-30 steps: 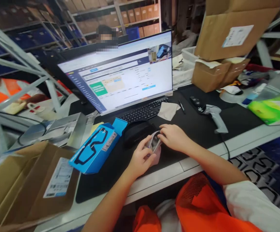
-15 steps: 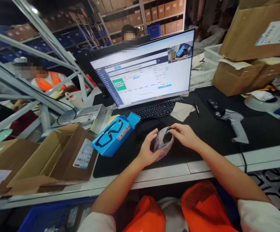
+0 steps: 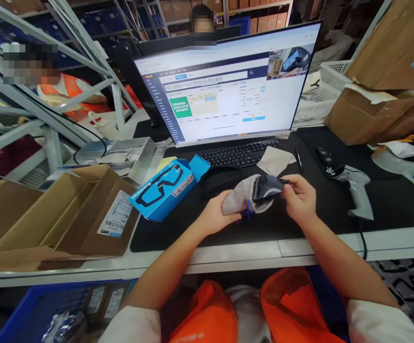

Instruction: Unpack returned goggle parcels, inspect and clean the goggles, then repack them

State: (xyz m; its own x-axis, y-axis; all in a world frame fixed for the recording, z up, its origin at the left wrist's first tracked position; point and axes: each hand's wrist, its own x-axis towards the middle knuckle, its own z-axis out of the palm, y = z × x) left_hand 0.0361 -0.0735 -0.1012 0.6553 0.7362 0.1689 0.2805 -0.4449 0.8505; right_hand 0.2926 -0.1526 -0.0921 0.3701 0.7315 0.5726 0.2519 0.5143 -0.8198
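Observation:
My left hand (image 3: pixel 218 215) is closed round a light grey cloth pouch (image 3: pixel 239 194) with a purple cord at its mouth. Out of that mouth sticks a pair of dark glasses (image 3: pixel 268 186), a shiny lens showing; the rest is hidden inside. The fingers of my right hand (image 3: pixel 300 197) pinch the outer end of the glasses. Left of the pouch lies a blue glasses box (image 3: pixel 167 189), its end flap open. Between box and pouch sits a black case-like object (image 3: pixel 221 180), partly hidden.
Behind my hands stand a keyboard (image 3: pixel 239 155) and a monitor (image 3: pixel 224 95). A barcode scanner (image 3: pixel 357 186), a pen (image 3: pixel 299 159) and a beige cloth (image 3: pixel 276 161) lie on the black mat. An open carton (image 3: pixel 85 224) stands left; cartons (image 3: pixel 375 112) are stacked right. Co-workers sit beyond.
My right hand has moved right and drawn the glasses partly out of the pouch. The pouch, upright before, is now tilted with its mouth toward the right.

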